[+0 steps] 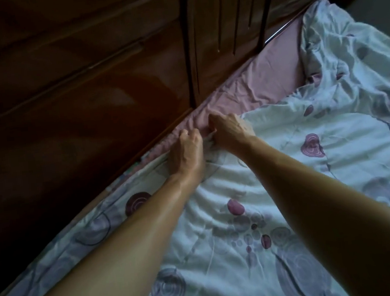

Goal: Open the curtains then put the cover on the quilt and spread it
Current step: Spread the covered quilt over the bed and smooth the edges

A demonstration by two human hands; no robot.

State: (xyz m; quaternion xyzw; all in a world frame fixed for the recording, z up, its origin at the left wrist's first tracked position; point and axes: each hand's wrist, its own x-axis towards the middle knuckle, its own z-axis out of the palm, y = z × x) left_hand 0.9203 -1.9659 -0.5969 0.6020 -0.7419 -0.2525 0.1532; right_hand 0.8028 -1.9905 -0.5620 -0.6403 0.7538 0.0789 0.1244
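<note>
Hands first: your left hand (185, 150) and right hand (229, 129) sit side by side, each pinching the corner of the patterned cover (254, 189). It spreads back from your fingers across the bed, over the pink sheet (255, 85), just beside the dark wooden wardrobe (71, 76).

Both bare forearms extended forward, converging toward the hands. Left hand (186, 148) knuckles up, fingers curled under, gripping cloth. Right hand (229, 129) just beside it, nearly touching, fingers likewise curled and pinching cloth. Wrists straight; fingertips hidden.
</note>
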